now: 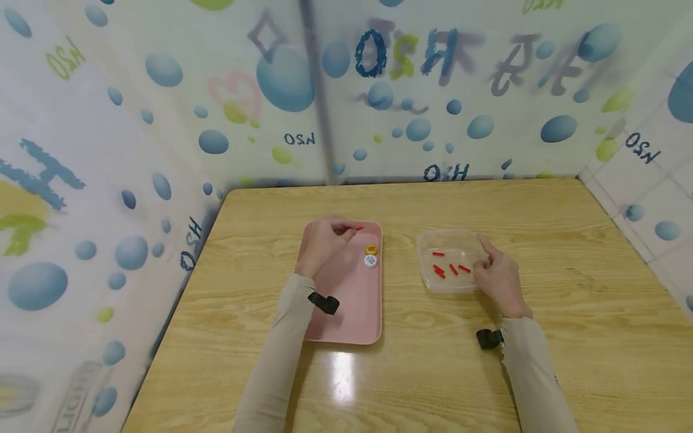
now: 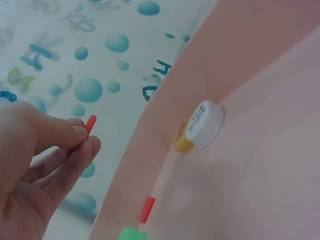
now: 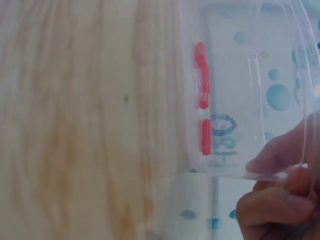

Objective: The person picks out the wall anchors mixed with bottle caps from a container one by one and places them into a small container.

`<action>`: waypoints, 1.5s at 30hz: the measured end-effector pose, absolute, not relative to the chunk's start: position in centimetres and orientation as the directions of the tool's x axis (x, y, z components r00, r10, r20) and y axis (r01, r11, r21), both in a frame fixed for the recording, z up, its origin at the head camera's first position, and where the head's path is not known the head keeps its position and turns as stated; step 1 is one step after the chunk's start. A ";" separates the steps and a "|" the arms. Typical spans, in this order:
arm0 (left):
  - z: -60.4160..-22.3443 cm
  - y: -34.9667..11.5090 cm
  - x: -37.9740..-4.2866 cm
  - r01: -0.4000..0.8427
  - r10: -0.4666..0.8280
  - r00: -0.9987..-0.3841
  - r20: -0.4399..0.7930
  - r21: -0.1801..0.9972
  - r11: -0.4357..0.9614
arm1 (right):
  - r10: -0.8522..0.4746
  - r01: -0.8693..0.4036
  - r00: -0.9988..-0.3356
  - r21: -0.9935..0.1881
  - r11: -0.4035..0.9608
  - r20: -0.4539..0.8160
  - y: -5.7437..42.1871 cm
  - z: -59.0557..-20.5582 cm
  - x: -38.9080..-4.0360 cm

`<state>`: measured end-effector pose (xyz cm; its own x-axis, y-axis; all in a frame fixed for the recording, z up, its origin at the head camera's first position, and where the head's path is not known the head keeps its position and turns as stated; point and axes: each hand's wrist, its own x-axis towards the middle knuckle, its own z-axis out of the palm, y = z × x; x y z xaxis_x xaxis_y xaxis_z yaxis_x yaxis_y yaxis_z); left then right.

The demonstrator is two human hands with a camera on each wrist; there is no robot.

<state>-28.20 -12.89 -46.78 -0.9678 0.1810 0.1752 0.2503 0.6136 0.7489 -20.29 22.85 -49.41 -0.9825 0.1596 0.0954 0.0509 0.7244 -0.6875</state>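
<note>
My left hand (image 1: 323,245) is over the far part of a pink tray (image 1: 346,307). Between thumb and fingertips it pinches a small red stick (image 2: 90,124). A yellow cap (image 1: 370,249) and a white cap (image 1: 370,260) are by the tray's right wall. The left wrist view also shows another red stick (image 2: 147,209) lying in the tray, near a partly visible green object (image 2: 132,234). My right hand (image 1: 499,279) grips the right side of a clear plastic container (image 1: 428,279), thumb on one side of its wall. Several red sticks (image 1: 453,269) lie inside it.
Both tray and container stand on a wood-grain table (image 1: 411,373), a strip of tabletop between them. Patterned sheeting (image 1: 368,138) with blue bubbles rises behind the table and on both sides. A black wrist camera (image 1: 325,302) hangs over the tray.
</note>
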 end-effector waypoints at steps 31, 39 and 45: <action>-45.8 -8.4 -28.0 0.310 0.350 -0.921 0.171 0.866 0.393 | 0.115 -0.006 -0.985 -0.701 0.713 0.125 23.2 -49.8 -20.0; -45.3 -6.0 -28.4 0.299 0.385 -0.914 0.125 0.850 0.433 | 0.114 -0.005 -0.986 -0.705 0.709 0.122 23.2 -49.5 -20.0; -45.6 -4.4 -28.5 0.324 0.425 -0.896 0.127 0.842 0.431 | 0.103 0.006 -0.990 -0.715 0.699 0.094 23.3 -49.3 -19.9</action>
<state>-28.50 -4.37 -45.57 -0.8963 0.4250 0.1270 0.3239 0.4315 0.8420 -19.90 23.27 -49.34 -0.9902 0.1035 0.0936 0.0055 0.6992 -0.7149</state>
